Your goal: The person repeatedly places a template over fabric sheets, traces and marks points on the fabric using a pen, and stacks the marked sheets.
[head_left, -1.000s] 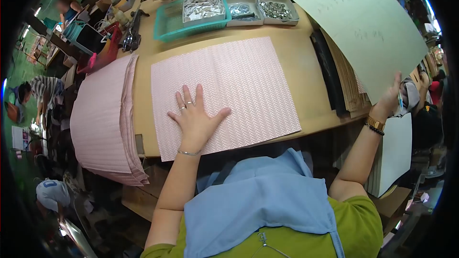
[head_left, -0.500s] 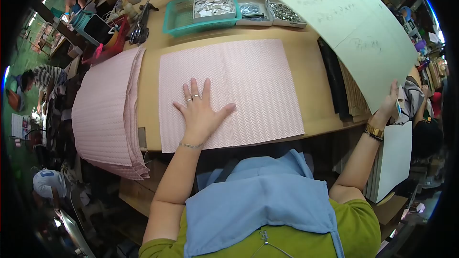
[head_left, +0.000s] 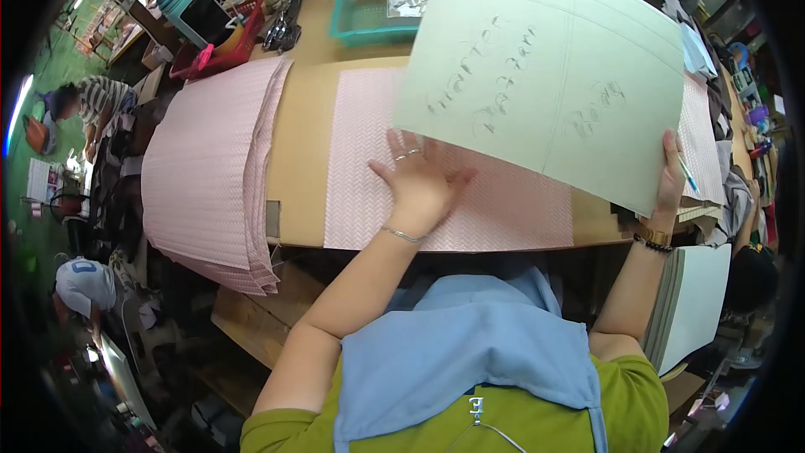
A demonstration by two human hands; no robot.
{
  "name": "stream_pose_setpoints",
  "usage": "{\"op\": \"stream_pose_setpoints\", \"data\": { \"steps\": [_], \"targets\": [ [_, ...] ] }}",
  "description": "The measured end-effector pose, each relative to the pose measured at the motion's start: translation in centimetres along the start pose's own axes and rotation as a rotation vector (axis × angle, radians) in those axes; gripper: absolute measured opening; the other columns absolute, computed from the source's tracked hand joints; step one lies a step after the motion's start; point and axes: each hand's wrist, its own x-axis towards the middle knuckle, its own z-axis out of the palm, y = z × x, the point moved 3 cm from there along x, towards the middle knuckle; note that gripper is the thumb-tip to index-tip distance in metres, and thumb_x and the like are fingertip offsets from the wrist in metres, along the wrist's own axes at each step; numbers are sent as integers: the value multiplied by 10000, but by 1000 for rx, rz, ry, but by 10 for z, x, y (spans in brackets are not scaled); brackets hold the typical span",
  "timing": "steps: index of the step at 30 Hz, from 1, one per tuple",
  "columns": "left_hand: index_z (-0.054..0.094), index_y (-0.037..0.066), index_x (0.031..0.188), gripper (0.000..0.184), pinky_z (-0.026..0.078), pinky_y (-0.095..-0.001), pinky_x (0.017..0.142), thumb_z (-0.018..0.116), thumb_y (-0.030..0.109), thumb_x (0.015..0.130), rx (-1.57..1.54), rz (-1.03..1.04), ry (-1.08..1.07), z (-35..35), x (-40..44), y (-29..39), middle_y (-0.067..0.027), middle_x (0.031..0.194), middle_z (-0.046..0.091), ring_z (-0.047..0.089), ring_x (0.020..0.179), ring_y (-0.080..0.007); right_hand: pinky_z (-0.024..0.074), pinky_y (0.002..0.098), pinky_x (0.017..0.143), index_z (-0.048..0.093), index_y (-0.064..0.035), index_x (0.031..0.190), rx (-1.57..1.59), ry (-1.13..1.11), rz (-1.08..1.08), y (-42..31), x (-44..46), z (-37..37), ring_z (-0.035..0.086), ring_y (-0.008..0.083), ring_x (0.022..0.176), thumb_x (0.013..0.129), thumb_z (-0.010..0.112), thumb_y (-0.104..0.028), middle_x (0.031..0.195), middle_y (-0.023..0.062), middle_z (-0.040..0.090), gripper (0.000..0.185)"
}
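A pale green card sheet with ruled lines and handwriting is tilted above the table, its lower right corner gripped in my right hand. A thin pen shows beside the fingers of that hand. Under the card lies a pink sheet with a herringbone texture, its upper right part hidden. My left hand is over this sheet with fingers spread, close to the card's lower left edge; whether the fingertips touch the card I cannot tell.
Left on the table is a stack of pink textured sheets, overhanging the front edge. Behind stand a teal basket, a red basket and a dark metal tool. Pale boards are stacked at my right. Other people work at far left.
My right hand has brought the green card leftward and down over the pink sheet, covering much of it. My left hand has shifted a little on the sheet toward the card.
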Motion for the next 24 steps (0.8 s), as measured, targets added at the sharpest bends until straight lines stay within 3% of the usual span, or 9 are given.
{"op": "stream_pose_setpoints", "data": {
  "steps": [1,4,7,10,13,16,20,24],
  "targets": [
    [317,22,1497,913,148,-845,946,490,677,883,5,10,14,4,0,2,-269,1571,217,115,1451,-510,547,298,850,573,-5,1219,-13,0,-10,-3,-1,1,662,166,989,1020,535,-222,1127,104,663,297],
    [322,34,1494,784,278,-742,1009,441,592,957,64,121,56,9,10,-20,-236,1540,307,287,1407,-471,547,298,851,565,-2,1235,-27,27,9,-14,-7,4,663,175,993,1018,538,-224,1132,108,664,311],
    [348,34,1480,656,422,-563,1013,380,498,1016,-1200,160,-38,-23,38,-73,-190,1427,472,495,1278,-347,539,283,845,572,6,1226,-132,15,70,-7,-11,-3,659,164,982,1011,551,-223,1114,100,668,315],
    [394,15,1450,613,507,-381,929,360,469,1039,-1729,-89,-322,-47,44,-107,-120,1295,586,608,1102,-209,525,260,829,589,14,1207,-429,-4,84,19,-14,-14,643,130,953,1003,566,-215,1089,80,672,307],
    [374,-30,1449,571,538,-280,820,485,340,1029,-1384,-286,-397,-58,43,-122,-98,1153,650,626,909,-106,506,240,819,605,15,1194,-563,-86,148,58,-20,4,622,99,928,996,578,-196,1079,58,671,291],
    [358,-41,1451,576,531,-245,800,595,203,986,-1019,-127,-183,-38,43,-131,-90,1117,673,642,887,-110,490,239,836,609,6,1202,-599,-69,320,100,-45,23,607,87,941,990,588,-185,1085,43,668,286],
    [374,-62,1419,577,529,-256,817,648,116,944,-1214,-190,47,-22,45,-142,-123,1128,676,647,958,-124,472,265,881,597,32,1197,-759,-100,17,123,-47,38,595,114,973,990,592,-206,1068,53,670,315],
    [392,-104,1369,555,510,-276,884,654,123,935,-1186,-200,116,-19,57,-144,-175,1198,639,621,1070,-166,465,269,896,582,43,1224,-830,-143,-52,132,-25,35,589,133,1008,991,586,-171,1104,79,663,317]
  ]
}}
